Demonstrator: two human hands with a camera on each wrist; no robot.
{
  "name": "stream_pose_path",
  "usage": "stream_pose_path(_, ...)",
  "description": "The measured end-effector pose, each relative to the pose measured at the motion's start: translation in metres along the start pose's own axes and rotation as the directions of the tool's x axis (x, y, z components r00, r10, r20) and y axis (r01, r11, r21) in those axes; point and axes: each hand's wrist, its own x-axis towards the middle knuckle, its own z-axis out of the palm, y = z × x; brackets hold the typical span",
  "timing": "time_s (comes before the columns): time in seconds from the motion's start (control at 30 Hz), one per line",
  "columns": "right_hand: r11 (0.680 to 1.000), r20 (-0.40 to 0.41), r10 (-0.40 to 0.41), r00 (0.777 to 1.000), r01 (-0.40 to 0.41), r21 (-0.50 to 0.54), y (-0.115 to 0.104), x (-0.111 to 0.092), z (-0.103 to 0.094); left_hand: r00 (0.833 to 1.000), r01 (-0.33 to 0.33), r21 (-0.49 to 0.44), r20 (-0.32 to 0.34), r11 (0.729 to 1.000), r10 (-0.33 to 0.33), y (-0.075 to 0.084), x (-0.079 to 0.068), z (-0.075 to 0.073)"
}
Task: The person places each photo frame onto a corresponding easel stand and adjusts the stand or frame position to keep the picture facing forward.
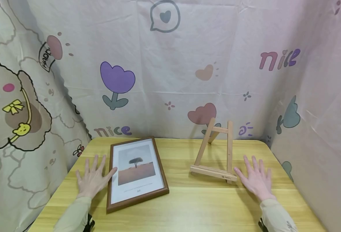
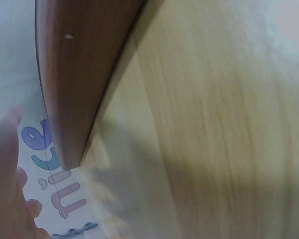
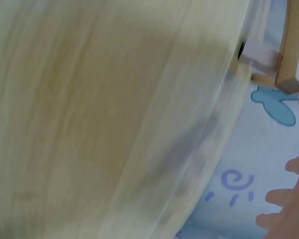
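A brown picture frame (image 1: pixel 137 197) with a print of a lone tree lies tilted on the left half of the table. My left hand (image 1: pixel 92 181) is spread at its left side, the thumb overlapping the frame's left edge in the head view. In the left wrist view the frame's brown side (image 2: pixel 77 74) runs beside my left fingers (image 2: pixel 7 164). To the right stands a small wooden easel (image 1: pixel 214 171), its ledge toward me. My right hand (image 1: pixel 257 182) is spread just right of it, thumb near the ledge's end. In the right wrist view the easel (image 3: pixel 289 55) shows at upper right.
The wooden table (image 1: pixel 193 209) carries the frame and the easel with a gap between them. A patterned curtain (image 1: pixel 170 64) with flowers and lettering hangs behind the table and along both sides.
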Motion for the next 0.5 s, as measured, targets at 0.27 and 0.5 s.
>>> stream_pose_path(0.27,0.998,0.02,-0.012,1.0,0.011,0.059,-0.017,-0.005,-0.008,0.999,-0.005,-0.014,0.041,1.0,0.006,0.002,-0.008,-0.008)
stream_pose_path(0.5,0.997,-0.053,-0.071,0.996,0.072,0.008,-0.044,-0.009,-0.019,0.999,-0.013,-0.033,0.049,0.999,0.015,0.008,-0.017,-0.012)
